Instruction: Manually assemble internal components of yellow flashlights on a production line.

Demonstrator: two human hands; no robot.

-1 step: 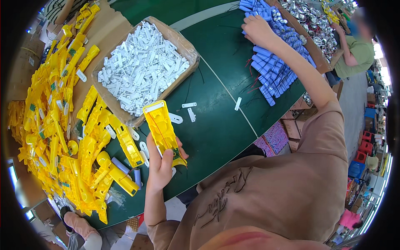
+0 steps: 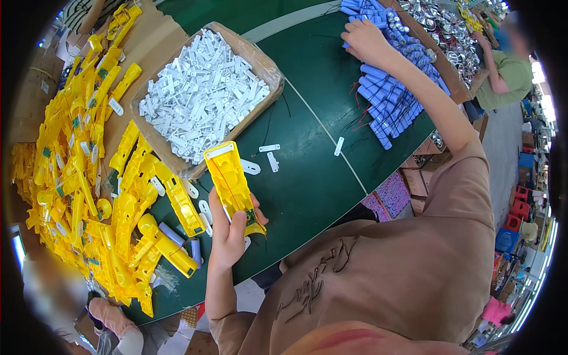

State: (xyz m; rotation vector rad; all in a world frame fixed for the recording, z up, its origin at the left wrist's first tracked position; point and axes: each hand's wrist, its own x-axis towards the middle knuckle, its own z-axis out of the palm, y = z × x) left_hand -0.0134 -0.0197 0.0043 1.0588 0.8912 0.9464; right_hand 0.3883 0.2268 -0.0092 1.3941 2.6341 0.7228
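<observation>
Left hand (image 2: 229,238) is clasping an elongated yellow plastic shell (image 2: 227,170); right hand (image 2: 368,45), fingers bent, is lying over blue cylindrical cells (image 2: 387,106), pinching: cannot tell.

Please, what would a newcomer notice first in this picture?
The heap of yellow plastic shells along the left strikes first, beside a carton full of white pieces. Blue cylinders lie piled at upper right, by the right grip; the left grip holds one yellow shell.

Red stools (image 2: 519,209), blue stool (image 2: 506,240), green-shirted co-worker (image 2: 510,87), grey floor (image 2: 500,157)
</observation>
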